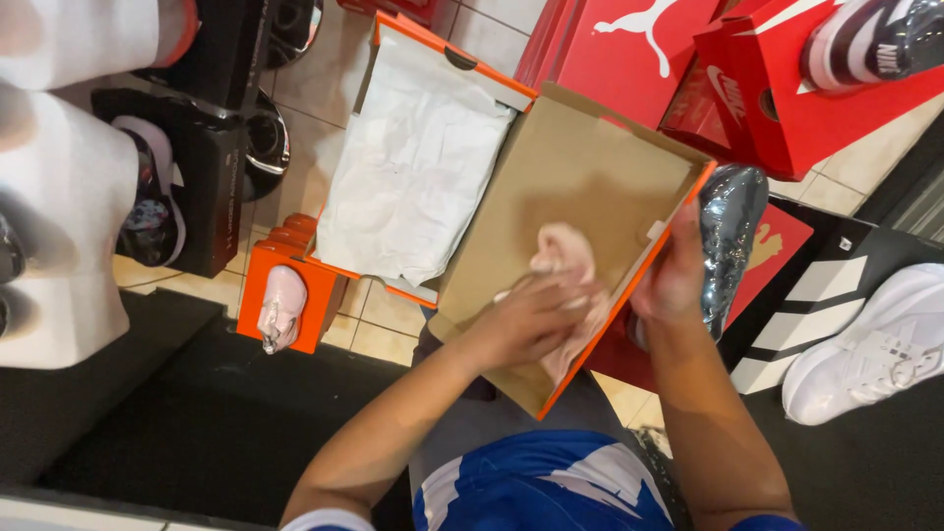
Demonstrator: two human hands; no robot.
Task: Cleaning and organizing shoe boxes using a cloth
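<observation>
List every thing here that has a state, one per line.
Orange box lid: upturned, held.
Pink shoe: inside lid, under left hand.
Right hand: gripping lid's edge.
Orange shoebox: open, white paper inside.
Second pink shoe: on an orange box.

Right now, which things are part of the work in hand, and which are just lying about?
In hand: left hand on pale pink shoe; right hand gripping orange box lid; open box with white paper.
Lying about: red boxes; white sneaker; silver shoe.
</observation>
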